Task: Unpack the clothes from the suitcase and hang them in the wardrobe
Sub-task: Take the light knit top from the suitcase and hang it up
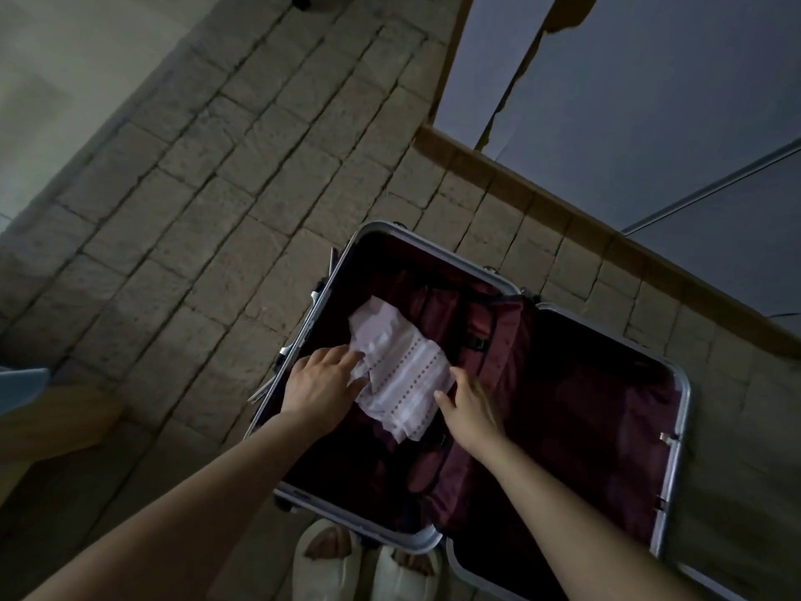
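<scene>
Flanking pale folded garment (pixel 401 370): left hand (pixel 323 386), right hand (pixel 470 412); grip unclear.

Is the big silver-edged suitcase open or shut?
Open. The silver-framed suitcase lies flat with both dark red lined halves showing, a white patterned garment inside.

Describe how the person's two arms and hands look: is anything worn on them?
Both forearms are bare as far as the picture shows; no sleeve is visible. The left hand and the right hand have no glove. I see no watch or bracelet at the wrists and no ring on the fingers, though the light is dim.
</scene>
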